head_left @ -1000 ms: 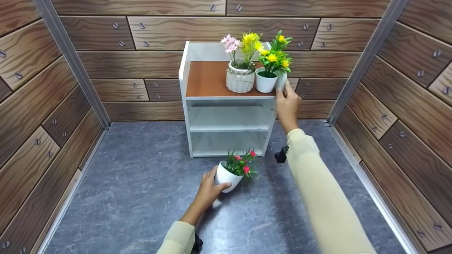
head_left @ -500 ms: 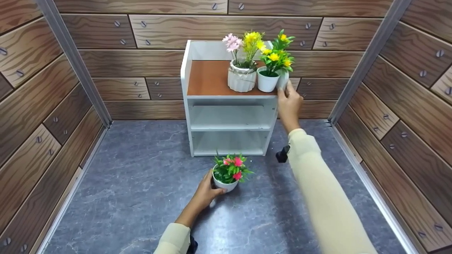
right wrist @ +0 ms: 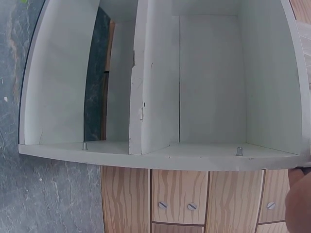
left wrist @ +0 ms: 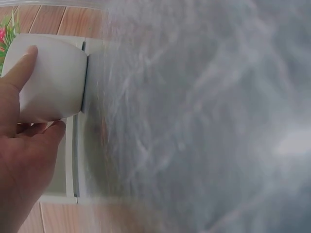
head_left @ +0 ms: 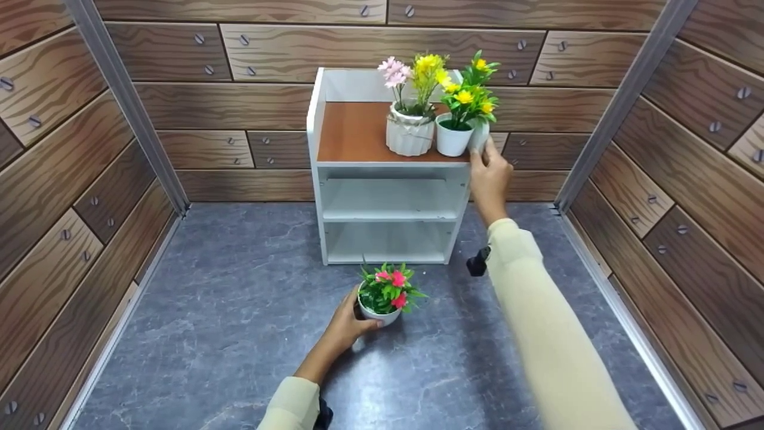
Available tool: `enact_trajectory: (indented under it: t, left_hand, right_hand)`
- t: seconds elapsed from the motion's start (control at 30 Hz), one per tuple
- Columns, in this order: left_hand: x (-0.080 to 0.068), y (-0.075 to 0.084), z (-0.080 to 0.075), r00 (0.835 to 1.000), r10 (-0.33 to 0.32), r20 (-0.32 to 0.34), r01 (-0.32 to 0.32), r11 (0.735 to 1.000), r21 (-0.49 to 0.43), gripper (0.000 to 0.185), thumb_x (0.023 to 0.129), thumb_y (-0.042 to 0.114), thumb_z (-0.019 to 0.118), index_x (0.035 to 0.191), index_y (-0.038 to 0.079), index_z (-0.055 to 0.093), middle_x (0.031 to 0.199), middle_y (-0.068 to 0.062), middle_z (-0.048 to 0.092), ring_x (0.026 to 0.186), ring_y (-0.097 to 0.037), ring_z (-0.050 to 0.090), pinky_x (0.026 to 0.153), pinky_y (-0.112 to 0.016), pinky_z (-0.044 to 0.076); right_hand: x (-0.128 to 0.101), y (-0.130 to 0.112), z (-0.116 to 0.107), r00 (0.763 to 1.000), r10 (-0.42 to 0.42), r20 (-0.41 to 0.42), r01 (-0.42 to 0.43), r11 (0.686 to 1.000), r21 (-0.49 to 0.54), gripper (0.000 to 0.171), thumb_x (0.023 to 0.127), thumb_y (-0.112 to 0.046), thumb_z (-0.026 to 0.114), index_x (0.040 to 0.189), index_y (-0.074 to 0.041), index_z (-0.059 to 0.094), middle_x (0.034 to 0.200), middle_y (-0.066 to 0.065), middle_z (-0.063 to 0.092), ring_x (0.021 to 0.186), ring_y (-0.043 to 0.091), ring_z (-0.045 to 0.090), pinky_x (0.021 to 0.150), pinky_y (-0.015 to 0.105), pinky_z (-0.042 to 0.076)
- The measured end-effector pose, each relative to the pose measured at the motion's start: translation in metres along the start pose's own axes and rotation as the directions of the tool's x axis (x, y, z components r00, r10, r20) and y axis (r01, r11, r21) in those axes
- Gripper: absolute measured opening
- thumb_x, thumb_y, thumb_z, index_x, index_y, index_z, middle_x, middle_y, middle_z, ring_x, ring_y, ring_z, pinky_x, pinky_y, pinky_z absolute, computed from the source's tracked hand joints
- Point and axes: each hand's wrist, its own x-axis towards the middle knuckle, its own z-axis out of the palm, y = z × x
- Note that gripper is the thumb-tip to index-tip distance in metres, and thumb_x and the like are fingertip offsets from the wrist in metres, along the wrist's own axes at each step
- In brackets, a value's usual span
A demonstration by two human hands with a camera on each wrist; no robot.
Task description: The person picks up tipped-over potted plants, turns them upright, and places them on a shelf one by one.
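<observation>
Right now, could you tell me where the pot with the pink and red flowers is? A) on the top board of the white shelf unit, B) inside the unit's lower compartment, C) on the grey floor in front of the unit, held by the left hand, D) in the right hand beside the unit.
C: the pink-flowered pot stands on the grey floor before the white shelf unit, with the left hand curled round it.

Shelf unit [right wrist: 160, 82]: white, seen sideways w/ two open compartments, divider btwn them.
Side panel [right wrist: 160, 156]: two small screws showing.
Floor [right wrist: 48, 194]: grey marbled, at left.
Wall [right wrist: 194, 199]: wood-look panels w/ screws, below.
Right hand [right wrist: 297, 201]: only a sliver at lower right edge.
</observation>
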Motion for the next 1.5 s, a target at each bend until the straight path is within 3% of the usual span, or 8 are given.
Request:
enact_trajectory:
  t: [0.27,0.53,0.83,1.07,1.27,1.5]
  left_hand:
    - [0.004,0.0,-0.001,0.999,-0.022,0.028,0.025,0.993,-0.116,0.1,0.074,0.013,0.09,0.155,0.005,0.033,0.153,-0.025,0.039,0.14,-0.038,0.043,0.115,-0.051,0.036]
    - [0.004,-0.001,0.0,0.998,-0.063,0.001,0.063,0.99,-0.128,0.105,0.074,0.015,0.09,0.158,0.003,0.027,0.156,-0.028,0.033,0.142,-0.041,0.039,0.117,-0.053,0.031]
    - [0.005,0.0,0.0,0.999,-0.022,-0.029,0.017,0.984,-0.176,0.095,0.072,0.009,0.09,0.152,0.005,0.04,0.152,-0.021,0.045,0.14,-0.035,0.044,0.116,-0.049,0.035]
    - [0.003,0.002,-0.001,0.996,-0.055,-0.073,0.044,0.988,-0.147,0.098,0.072,0.012,0.091,0.154,0.003,0.037,0.155,-0.022,0.042,0.143,-0.037,0.041,0.119,-0.05,0.031]
    - [0.002,0.012,-0.008,0.993,-0.069,-0.091,0.054,0.986,-0.161,0.099,0.072,0.012,0.091,0.154,0.003,0.037,0.155,-0.024,0.041,0.144,-0.037,0.039,0.119,-0.048,0.032]
    - [0.006,0.032,-0.02,0.994,-0.03,-0.101,0.009,0.979,-0.203,0.101,0.073,0.011,0.09,0.155,-0.001,0.033,0.158,-0.027,0.034,0.148,-0.038,0.032,0.121,-0.045,0.028]
  right_hand:
    - [-0.001,0.002,0.0,1.0,0.002,-0.005,-0.002,1.0,-0.021,0.042,0.095,-0.006,0.064,0.136,0.003,0.06,0.124,0.025,0.066,0.116,0.031,0.066,0.099,0.044,0.053]
    - [-0.002,0.004,0.002,1.0,0.005,-0.003,-0.005,1.0,-0.023,0.043,0.095,-0.007,0.064,0.137,0.002,0.06,0.125,0.023,0.066,0.116,0.03,0.066,0.1,0.043,0.052]
    - [-0.002,0.003,0.002,1.0,0.014,0.005,-0.014,1.0,-0.001,0.044,0.095,-0.007,0.064,0.138,0.003,0.058,0.129,0.023,0.063,0.122,0.03,0.063,0.103,0.041,0.051]
    - [-0.001,0.002,0.002,1.0,0.01,0.006,-0.01,1.0,0.002,0.045,0.095,-0.007,0.064,0.138,0.003,0.058,0.13,0.023,0.063,0.123,0.031,0.062,0.105,0.04,0.05]
    - [0.0,0.003,0.002,1.0,0.018,0.008,-0.018,1.0,0.019,0.045,0.095,-0.006,0.064,0.138,0.003,0.057,0.131,0.022,0.062,0.124,0.029,0.061,0.105,0.039,0.05]
    - [0.0,0.003,0.001,1.0,0.01,-0.001,-0.01,1.0,-0.018,0.044,0.095,-0.008,0.065,0.138,0.002,0.059,0.128,0.023,0.064,0.119,0.031,0.065,0.102,0.042,0.052]
